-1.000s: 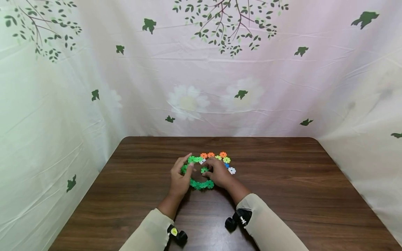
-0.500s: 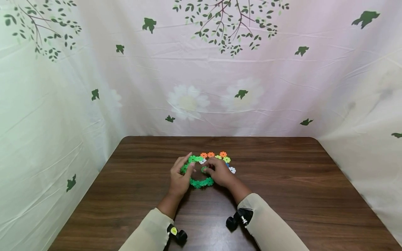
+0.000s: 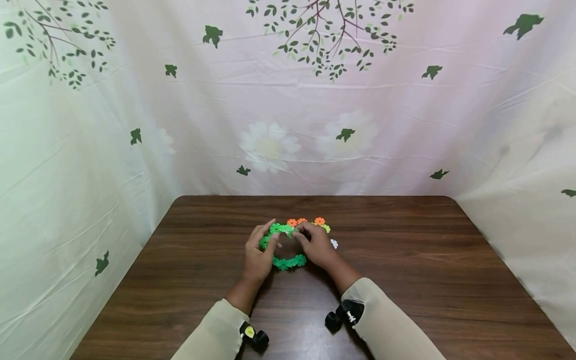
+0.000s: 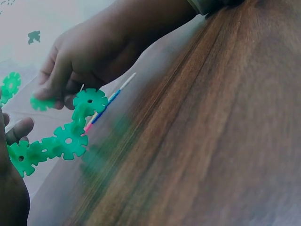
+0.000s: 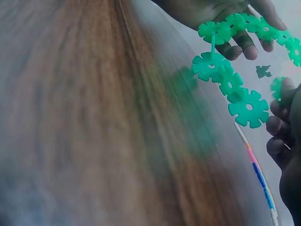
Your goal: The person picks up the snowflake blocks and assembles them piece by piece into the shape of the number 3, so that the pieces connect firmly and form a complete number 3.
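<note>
The left grip holds a green chain; the right grip pinches a green disc, toward the bench's far edge. Crooked pushing could pop the chain apart.

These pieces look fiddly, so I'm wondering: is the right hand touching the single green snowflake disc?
Touching. The left wrist view shows the right hand pinching the single green snowflake disc, its thumb against the disc.
</note>
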A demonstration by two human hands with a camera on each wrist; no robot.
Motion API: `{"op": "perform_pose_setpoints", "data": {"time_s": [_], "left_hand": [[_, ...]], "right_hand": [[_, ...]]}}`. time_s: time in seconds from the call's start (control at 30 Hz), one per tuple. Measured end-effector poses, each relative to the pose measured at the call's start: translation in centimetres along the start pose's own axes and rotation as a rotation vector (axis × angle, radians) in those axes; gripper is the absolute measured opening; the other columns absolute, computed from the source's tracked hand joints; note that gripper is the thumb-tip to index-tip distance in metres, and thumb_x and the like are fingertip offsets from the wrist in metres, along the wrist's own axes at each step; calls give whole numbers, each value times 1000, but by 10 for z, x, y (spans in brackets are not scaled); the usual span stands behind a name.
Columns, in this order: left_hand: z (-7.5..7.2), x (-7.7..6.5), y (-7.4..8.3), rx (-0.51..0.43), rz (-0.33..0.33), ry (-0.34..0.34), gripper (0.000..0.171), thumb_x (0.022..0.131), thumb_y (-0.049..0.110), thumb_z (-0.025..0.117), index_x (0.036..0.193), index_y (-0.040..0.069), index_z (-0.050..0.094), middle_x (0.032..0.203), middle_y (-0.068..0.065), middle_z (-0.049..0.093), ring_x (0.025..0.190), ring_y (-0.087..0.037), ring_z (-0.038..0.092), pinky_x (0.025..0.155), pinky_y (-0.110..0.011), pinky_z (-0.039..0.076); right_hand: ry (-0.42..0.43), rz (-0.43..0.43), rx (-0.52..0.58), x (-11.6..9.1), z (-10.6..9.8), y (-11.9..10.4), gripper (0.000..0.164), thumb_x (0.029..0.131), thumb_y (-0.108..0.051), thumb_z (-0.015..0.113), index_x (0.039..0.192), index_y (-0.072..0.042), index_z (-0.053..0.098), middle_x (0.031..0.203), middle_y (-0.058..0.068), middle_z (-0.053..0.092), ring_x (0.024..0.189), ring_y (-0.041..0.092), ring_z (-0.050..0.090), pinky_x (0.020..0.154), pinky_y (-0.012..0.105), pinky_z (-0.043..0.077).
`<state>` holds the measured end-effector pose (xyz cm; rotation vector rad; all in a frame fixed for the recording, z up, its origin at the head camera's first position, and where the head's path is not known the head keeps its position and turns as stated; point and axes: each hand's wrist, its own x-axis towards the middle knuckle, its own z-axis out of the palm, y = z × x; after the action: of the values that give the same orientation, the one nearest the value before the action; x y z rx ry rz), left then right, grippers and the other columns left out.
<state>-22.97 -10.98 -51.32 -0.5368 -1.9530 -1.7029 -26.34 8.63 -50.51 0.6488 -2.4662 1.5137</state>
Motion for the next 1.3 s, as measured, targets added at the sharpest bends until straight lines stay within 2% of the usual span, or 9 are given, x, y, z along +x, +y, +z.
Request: {"op": "perform_pose_setpoints", "data": {"time_s": [0.13, 0.33, 0.53, 0.73, 0.87, 1.07, 1.3], "left_hand": [[0, 0, 1, -6, -19, 1, 40, 108, 3, 67, 147, 7, 67, 124, -22, 68, 78, -23, 74, 78, -23, 59], [-1, 0, 1, -18, -15, -4, 39, 108, 3, 66, 147, 5, 67, 124, -23, 67, 79, -18, 73, 79, -24, 61], [0, 0, -1, -14, -8, -5, 38, 108, 2, 65, 146, 6, 67, 124, -22, 67, 78, -23, 73, 79, -24, 60], [0, 0, 2, -15, -16, -5, 38, 109, 3, 64, 146, 6, 68, 124, -22, 67, 77, -31, 72, 77, -27, 61], [0, 0, 4, -14, -14, -9, 38, 109, 3, 64, 147, 6, 67, 125, -22, 67, 77, -29, 72, 76, -31, 62], [-1, -1, 3, -15, 2, -13, 38, 109, 1, 64, 147, 4, 67, 125, -23, 67, 78, -23, 71, 74, -34, 62], [-1, 0, 3, -20, -9, -17, 39, 110, 3, 63, 148, 6, 66, 126, -23, 66, 78, -24, 72, 75, -38, 64]], "right_hand": [[2, -9, 66, 0, 0, 0, 11, 110, -13, 65, 101, -7, 66, 83, 12, 64, 69, 8, 53, 66, 27, 47], [12, -42, 147, -1, -3, 0, 15, 113, -13, 59, 106, -2, 67, 79, 20, 62, 63, 7, 53, 60, 26, 48], [24, -72, 225, -1, -7, -3, 18, 113, -8, 57, 106, 6, 65, 75, 18, 56, 63, 8, 49, 61, 27, 45], [21, -48, 236, -2, -9, -7, 19, 114, -9, 56, 107, 6, 65, 73, 9, 52, 62, 7, 47, 62, 26, 44], [11, -60, 235, -2, -10, -9, 21, 114, -9, 56, 105, 8, 64, 73, 8, 52, 62, 7, 46, 62, 26, 43], [2, -78, 245, -3, -10, -11, 19, 113, -7, 58, 103, 6, 67, 75, 8, 52, 63, 7, 45, 62, 26, 44], [35, -91, 290, -3, -10, -12, 21, 111, -7, 62, 101, 11, 67, 72, 20, 56, 62, 8, 49, 60, 25, 45]]}}
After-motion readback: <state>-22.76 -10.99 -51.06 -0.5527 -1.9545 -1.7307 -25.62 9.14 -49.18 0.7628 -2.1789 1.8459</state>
